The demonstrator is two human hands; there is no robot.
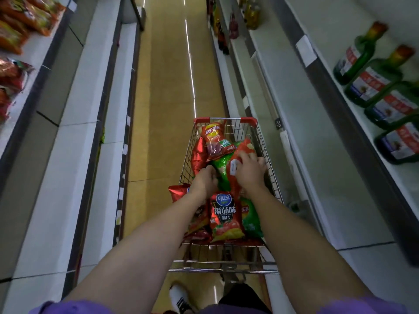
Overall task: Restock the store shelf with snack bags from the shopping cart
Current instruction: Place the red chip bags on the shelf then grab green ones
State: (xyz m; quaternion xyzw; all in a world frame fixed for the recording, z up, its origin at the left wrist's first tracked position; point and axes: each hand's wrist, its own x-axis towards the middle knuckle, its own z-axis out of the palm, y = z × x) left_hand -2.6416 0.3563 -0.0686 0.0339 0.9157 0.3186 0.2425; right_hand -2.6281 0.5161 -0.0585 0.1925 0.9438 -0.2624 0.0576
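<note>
A wire shopping cart (pixel 267 141) with red corners stands in the aisle below me, filled with several snack bags. Both my arms reach down into it. My left hand (pixel 205 181) grips the edge of a green snack bag (pixel 221 173) in the middle of the cart. My right hand (pixel 249 169) lies on a red snack bag (pixel 243 147) with a white label, fingers curled over its top. A red tomato-flavour chip bag (pixel 224 216) lies between my forearms. A red Lay's bag (pixel 214 139) leans at the cart's far end.
The left shelf (pixel 34 53) holds orange and red snack bags (pixel 25 17). On the right shelf (pixel 317 53) green glass bottles (pixel 371 82) stand in a row, with more bottles farther back. The yellow aisle floor (pixel 167 87) runs ahead of the cart.
</note>
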